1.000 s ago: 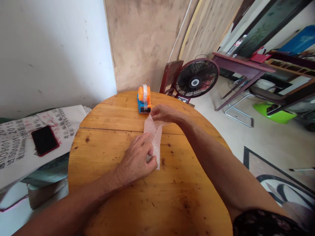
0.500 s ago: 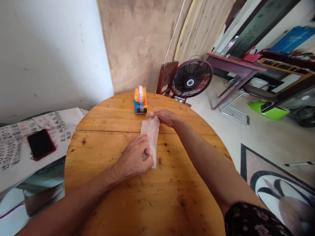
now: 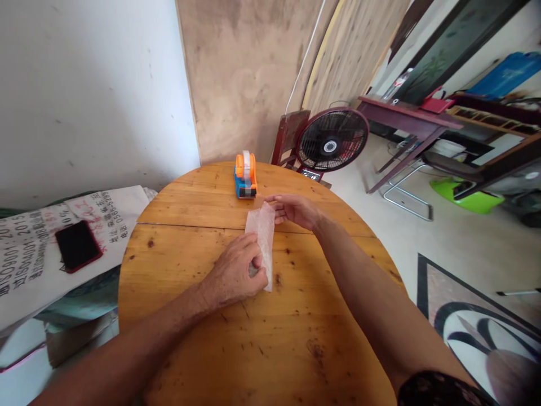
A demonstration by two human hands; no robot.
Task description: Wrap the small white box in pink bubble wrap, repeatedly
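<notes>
A strip of pale, translucent wrap lies on the round wooden table, in front of me. Curled over its near left part, my left hand grips the wrap and something greyish that is mostly hidden under the fingers. At the wrap's far right corner is my right hand, its fingers apart and nothing held between them. Just beyond the wrap stands an orange and blue tape dispenser with a roll of clear tape.
On the left, a dark phone rests on a printed white sack beside the table. Past the far right edge stand a fan and a wooden chair. A dark red table is farther back.
My right hand has let go of the wrap's far end, opened and shifted slightly right. My left hand keeps its place on the wrap. The whole view has shifted a little.
</notes>
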